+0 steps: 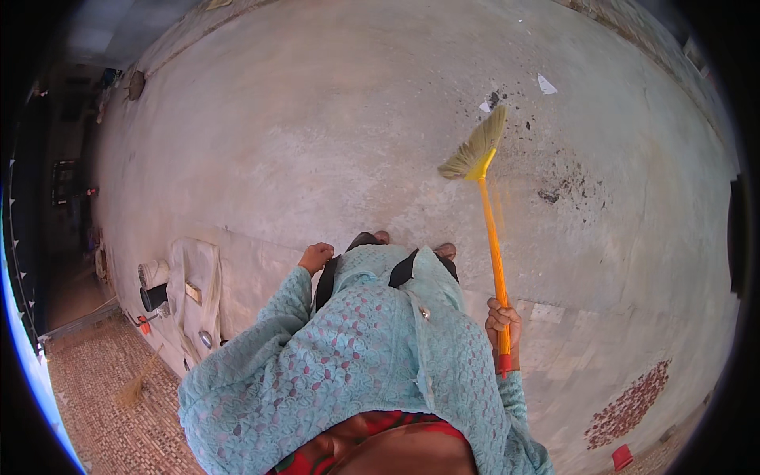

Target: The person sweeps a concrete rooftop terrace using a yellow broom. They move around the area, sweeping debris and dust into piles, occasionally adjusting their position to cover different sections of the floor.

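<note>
My right hand (499,313) grips a broom (492,237) near the red end of its orange handle. The broom reaches forward and slightly left, and its fanned straw bristles (475,150) rest at the floor ahead. Close to the bristle tip lie dark crumbs of dirt (495,100) and a small white scrap (484,107). A larger white paper scrap (546,85) is farther right. More dark debris (571,188) is scattered right of the handle. At my left side, my left hand (317,257) hangs with fingers curled in, and nothing shows in it.
Grey concrete floor (340,134) spreads ahead. Left of me stand a black container (154,298), a whitish one (153,274) and a pale looped frame or cloth (210,289), beside brick-patterned paving (103,388). A reddish patch (629,404) and a red object (622,457) lie at the lower right.
</note>
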Action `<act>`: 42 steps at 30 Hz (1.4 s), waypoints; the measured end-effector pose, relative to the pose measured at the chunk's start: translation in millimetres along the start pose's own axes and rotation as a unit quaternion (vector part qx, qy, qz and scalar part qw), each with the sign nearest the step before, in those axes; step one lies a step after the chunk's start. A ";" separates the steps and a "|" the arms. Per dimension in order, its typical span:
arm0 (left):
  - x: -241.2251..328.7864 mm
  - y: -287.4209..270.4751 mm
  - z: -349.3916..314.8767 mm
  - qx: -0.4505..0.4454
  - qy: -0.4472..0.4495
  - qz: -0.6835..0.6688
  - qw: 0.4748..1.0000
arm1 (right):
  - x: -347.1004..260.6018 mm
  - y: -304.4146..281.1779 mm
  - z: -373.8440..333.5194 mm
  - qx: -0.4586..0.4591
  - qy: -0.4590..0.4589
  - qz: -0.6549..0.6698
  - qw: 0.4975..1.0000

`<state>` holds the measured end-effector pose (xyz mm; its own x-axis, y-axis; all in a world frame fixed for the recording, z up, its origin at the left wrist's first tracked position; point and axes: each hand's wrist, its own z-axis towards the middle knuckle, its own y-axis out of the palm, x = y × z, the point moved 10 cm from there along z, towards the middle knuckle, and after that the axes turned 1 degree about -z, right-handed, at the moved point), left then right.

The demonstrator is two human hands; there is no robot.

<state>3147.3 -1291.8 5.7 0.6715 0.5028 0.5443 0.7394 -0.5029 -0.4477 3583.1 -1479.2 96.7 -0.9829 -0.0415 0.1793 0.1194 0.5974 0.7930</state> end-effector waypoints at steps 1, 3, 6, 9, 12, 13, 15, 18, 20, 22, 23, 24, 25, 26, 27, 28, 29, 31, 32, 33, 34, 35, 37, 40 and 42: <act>7.2 -0.7 -3.9 0.003 -0.013 0.003 1.000 | 3.5 -2.5 7.8 0.001 0.010 0.006 1.000; 24.7 0.0 -9.6 0.003 -0.036 0.009 0.999 | 2.1 -7.8 19.3 0.028 0.026 -0.017 0.999; 18.8 -8.1 -9.4 0.011 -0.062 -0.024 0.998 | -8.6 -33.1 38.2 0.044 0.039 -0.006 0.998; -4.1 -14.8 -4.4 0.014 -0.095 -0.050 0.994 | -49.0 -27.6 47.1 0.050 -0.004 0.009 0.999; -19.6 -14.6 21.2 -0.015 -0.093 -0.036 0.995 | -94.6 -11.7 60.3 0.087 -0.067 -0.115 0.987; -21.7 -11.2 33.6 -0.030 -0.087 -0.029 0.995 | -106.5 2.2 65.7 0.101 -0.091 -0.166 0.977; -27.9 -4.0 63.3 -0.053 -0.110 -0.040 0.992 | -120.5 25.9 75.8 0.148 -0.118 -0.206 0.960; -5.0 0.2 113.4 -0.073 -0.130 -0.062 0.987 | -115.0 77.5 85.7 0.163 -0.151 -0.228 0.948; 23.4 0.0 151.4 -0.065 -0.105 -0.102 0.987 | -94.3 118.6 78.7 0.147 -0.163 -0.204 0.954; 60.1 -0.1 182.9 -0.064 -0.074 -0.136 0.986 | -78.4 151.6 73.7 0.133 -0.175 -0.155 0.963; 77.6 -1.0 191.8 -0.070 -0.060 -0.141 0.986 | -69.1 164.8 78.6 0.110 -0.171 -0.136 0.970; 94.4 -0.8 200.4 -0.076 -0.046 -0.147 0.985 | -59.8 177.9 83.8 0.086 -0.165 -0.118 0.975; 108.6 -1.7 209.8 -0.080 -0.040 -0.134 0.987 | -49.3 187.7 89.0 0.063 -0.161 -0.098 0.980; 118.7 -2.0 216.5 -0.084 -0.039 -0.123 0.988 | -41.3 195.4 99.2 0.061 -0.155 -0.099 0.981; 124.8 -1.3 221.4 -0.087 -0.038 -0.113 0.989 | -31.8 203.9 111.1 0.052 -0.136 -0.084 0.986; 129.0 -1.2 226.8 -0.101 -0.042 -0.115 0.987 | -23.5 209.2 122.8 0.046 -0.124 -0.053 0.990; 136.2 -5.5 228.2 -0.100 -0.049 -0.108 0.988 | -16.5 215.6 133.5 0.036 -0.113 -0.023 0.993; 147.2 -12.6 224.3 -0.093 -0.064 -0.103 0.988 | -9.8 220.7 158.8 0.020 -0.060 0.003 0.998; 149.3 -16.5 226.5 -0.082 -0.066 -0.108 0.989 | -10.0 219.6 175.2 0.017 -0.036 0.016 0.999; 146.8 -23.6 228.0 -0.071 -0.069 -0.114 0.989 | -11.2 217.6 192.6 0.016 -0.009 0.028 0.999; 143.8 -30.5 227.8 -0.059 -0.072 -0.121 0.988 | -14.4 212.6 211.4 0.012 0.009 0.043 0.999; 142.4 -36.3 224.7 -0.047 -0.080 -0.149 0.984 | -21.7 205.3 230.0 0.010 0.027 0.057 0.998; 144.3 -50.6 212.0 -0.001 -0.076 -0.131 0.989 | -36.8 189.0 267.2 0.006 0.080 0.102 0.991; 129.1 -58.5 186.5 0.030 -0.114 -0.124 0.985 | -68.4 170.3 305.8 0.033 0.065 0.032 0.997; 124.6 -55.1 180.7 0.002 -0.035 -0.017 0.999 | -102.1 162.4 306.7 0.020 0.054 0.081 0.995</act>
<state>3199.0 -1074.4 -30.0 0.6474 0.5675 0.5087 0.7621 -0.4818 -0.4325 3659.9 -1132.3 28.6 -0.9303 -0.0278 0.3658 0.2666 0.6339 0.7260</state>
